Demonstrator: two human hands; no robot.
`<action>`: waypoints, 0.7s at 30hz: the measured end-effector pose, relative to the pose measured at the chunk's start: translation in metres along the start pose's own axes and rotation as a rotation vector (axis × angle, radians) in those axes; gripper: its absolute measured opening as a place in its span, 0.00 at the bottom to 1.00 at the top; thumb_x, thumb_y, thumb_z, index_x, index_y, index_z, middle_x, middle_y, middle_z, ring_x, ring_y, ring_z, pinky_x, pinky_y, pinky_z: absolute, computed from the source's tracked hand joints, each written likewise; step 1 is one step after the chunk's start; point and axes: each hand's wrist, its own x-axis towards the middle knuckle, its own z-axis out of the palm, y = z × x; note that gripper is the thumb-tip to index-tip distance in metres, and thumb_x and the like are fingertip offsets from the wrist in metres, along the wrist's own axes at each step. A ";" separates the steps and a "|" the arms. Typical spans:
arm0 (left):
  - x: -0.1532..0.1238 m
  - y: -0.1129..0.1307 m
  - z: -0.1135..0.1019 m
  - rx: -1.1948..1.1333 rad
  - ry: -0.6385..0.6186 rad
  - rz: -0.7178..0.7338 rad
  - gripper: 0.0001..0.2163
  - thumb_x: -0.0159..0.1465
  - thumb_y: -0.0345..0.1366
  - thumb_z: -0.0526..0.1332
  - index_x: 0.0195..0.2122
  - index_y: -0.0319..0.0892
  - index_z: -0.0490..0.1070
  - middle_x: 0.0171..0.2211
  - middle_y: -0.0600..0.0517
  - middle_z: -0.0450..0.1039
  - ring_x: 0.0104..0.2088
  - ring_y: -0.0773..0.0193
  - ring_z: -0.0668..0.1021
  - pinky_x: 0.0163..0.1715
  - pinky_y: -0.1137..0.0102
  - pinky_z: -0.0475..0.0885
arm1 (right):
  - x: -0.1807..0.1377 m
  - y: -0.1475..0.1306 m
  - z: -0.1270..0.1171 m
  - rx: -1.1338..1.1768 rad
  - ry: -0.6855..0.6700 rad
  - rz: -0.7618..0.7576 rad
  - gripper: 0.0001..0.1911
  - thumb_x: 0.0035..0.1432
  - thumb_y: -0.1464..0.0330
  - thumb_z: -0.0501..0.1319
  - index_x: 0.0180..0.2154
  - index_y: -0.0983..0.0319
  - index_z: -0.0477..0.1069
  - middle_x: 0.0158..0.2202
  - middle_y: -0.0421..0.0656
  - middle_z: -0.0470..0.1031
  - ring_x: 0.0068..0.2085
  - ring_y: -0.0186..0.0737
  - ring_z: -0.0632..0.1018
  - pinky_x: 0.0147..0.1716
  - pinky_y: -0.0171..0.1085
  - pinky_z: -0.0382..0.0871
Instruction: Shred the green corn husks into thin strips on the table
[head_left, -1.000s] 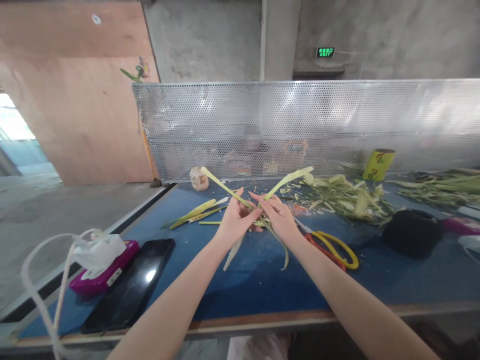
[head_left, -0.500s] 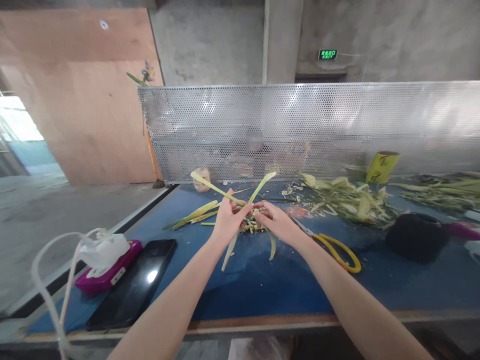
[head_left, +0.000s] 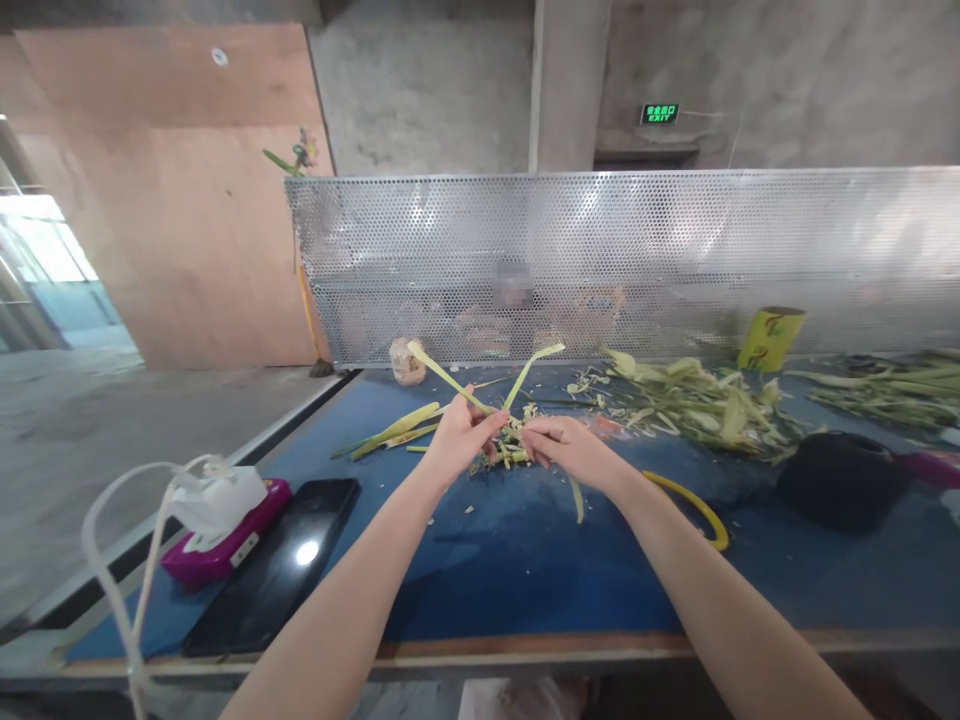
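My left hand (head_left: 466,438) pinches pale green leaf strips where they cross. One leaf strip (head_left: 442,370) slants up to the left, and a second strip (head_left: 525,374) rises to the right and bends near its tip. Close beside it, my right hand (head_left: 566,447) is closed with fingertips together on a strip, whose loose end (head_left: 577,498) hangs below. Exactly how the strips cross between the fingers is hidden. Behind and under the hands lie small yellow-green plant scraps (head_left: 514,458). Yellow-handled scissors (head_left: 694,503) lie partly under my right forearm.
Longer leaves (head_left: 397,428) lie left of the hands; a large leaf heap (head_left: 712,405) is at right. A yellow cylinder (head_left: 771,338), a black round object (head_left: 844,480), a phone (head_left: 277,565) and a purple power strip (head_left: 225,540) stand on the blue table (head_left: 525,600). A perforated metal panel (head_left: 600,250) backs it.
My right hand has moved slightly right, away from my left, and its fingers have curled in more. The strip end hanging below my left hand is no longer visible.
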 end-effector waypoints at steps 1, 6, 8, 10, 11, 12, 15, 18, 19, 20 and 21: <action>0.000 0.001 0.000 -0.025 0.005 -0.003 0.41 0.51 0.35 0.61 0.59 0.36 0.33 0.25 0.54 0.68 0.13 0.74 0.66 0.14 0.73 0.65 | 0.000 0.000 0.001 0.018 0.001 0.012 0.16 0.57 0.65 0.47 0.20 0.63 0.61 0.16 0.35 0.59 0.21 0.29 0.63 0.27 0.31 0.57; 0.000 0.007 0.002 -0.132 0.076 0.001 0.40 0.53 0.38 0.60 0.59 0.38 0.32 0.27 0.50 0.71 0.23 0.67 0.72 0.12 0.76 0.64 | 0.004 0.004 0.010 0.228 0.011 0.159 0.14 0.56 0.61 0.48 0.24 0.62 0.62 0.19 0.37 0.65 0.22 0.31 0.67 0.26 0.32 0.60; -0.001 0.009 0.004 -0.135 0.106 -0.016 0.40 0.53 0.38 0.59 0.59 0.37 0.33 0.30 0.48 0.71 0.24 0.65 0.73 0.11 0.77 0.63 | 0.006 0.007 0.015 0.338 0.077 0.168 0.10 0.54 0.61 0.50 0.33 0.61 0.61 0.20 0.36 0.66 0.21 0.31 0.66 0.23 0.32 0.60; -0.001 0.009 0.005 -0.120 0.105 -0.026 0.40 0.52 0.37 0.60 0.59 0.36 0.33 0.31 0.46 0.72 0.24 0.65 0.73 0.11 0.76 0.63 | 0.008 0.011 0.018 0.419 0.124 0.162 0.12 0.53 0.61 0.52 0.38 0.61 0.58 0.20 0.35 0.66 0.20 0.30 0.65 0.21 0.32 0.59; -0.001 0.009 0.006 -0.116 0.095 -0.023 0.41 0.52 0.36 0.60 0.59 0.35 0.33 0.32 0.46 0.72 0.24 0.65 0.73 0.11 0.76 0.63 | 0.009 0.012 0.019 0.445 0.131 0.153 0.13 0.53 0.61 0.52 0.39 0.61 0.57 0.20 0.35 0.66 0.20 0.29 0.65 0.21 0.31 0.59; -0.002 0.008 0.006 -0.114 0.077 -0.019 0.41 0.52 0.36 0.61 0.59 0.35 0.32 0.32 0.45 0.72 0.25 0.64 0.73 0.11 0.76 0.64 | 0.009 0.013 0.019 0.460 0.128 0.142 0.13 0.53 0.62 0.53 0.39 0.61 0.57 0.20 0.35 0.66 0.20 0.29 0.65 0.20 0.31 0.58; -0.004 0.007 0.006 -0.128 0.030 -0.020 0.43 0.50 0.33 0.63 0.59 0.35 0.33 0.31 0.46 0.72 0.28 0.63 0.74 0.14 0.74 0.68 | 0.009 0.011 0.017 0.471 0.115 0.110 0.12 0.52 0.63 0.54 0.37 0.61 0.59 0.18 0.34 0.65 0.19 0.28 0.65 0.19 0.30 0.57; -0.005 0.007 0.006 -0.150 0.043 -0.037 0.42 0.49 0.32 0.63 0.59 0.37 0.35 0.30 0.47 0.71 0.28 0.62 0.75 0.19 0.71 0.72 | 0.008 0.005 0.014 0.477 0.145 0.108 0.13 0.51 0.63 0.55 0.38 0.61 0.60 0.17 0.33 0.64 0.18 0.28 0.63 0.19 0.30 0.56; -0.005 0.008 0.006 -0.155 0.068 -0.034 0.43 0.49 0.32 0.63 0.59 0.38 0.34 0.30 0.48 0.71 0.28 0.63 0.75 0.20 0.70 0.72 | 0.008 0.004 0.013 0.482 0.154 0.109 0.13 0.51 0.63 0.55 0.39 0.61 0.60 0.17 0.33 0.64 0.18 0.27 0.63 0.18 0.30 0.55; -0.005 0.008 0.007 -0.157 0.100 -0.027 0.44 0.48 0.31 0.64 0.59 0.39 0.34 0.30 0.48 0.71 0.27 0.63 0.75 0.20 0.70 0.72 | 0.008 0.003 0.013 0.485 0.157 0.111 0.14 0.50 0.64 0.55 0.40 0.62 0.61 0.17 0.33 0.64 0.18 0.27 0.62 0.18 0.30 0.55; -0.004 0.008 0.007 -0.159 0.133 -0.017 0.45 0.47 0.31 0.64 0.59 0.40 0.33 0.30 0.49 0.71 0.27 0.63 0.75 0.20 0.70 0.72 | 0.008 0.002 0.013 0.486 0.158 0.115 0.15 0.50 0.64 0.55 0.41 0.62 0.61 0.17 0.33 0.64 0.17 0.27 0.62 0.18 0.30 0.55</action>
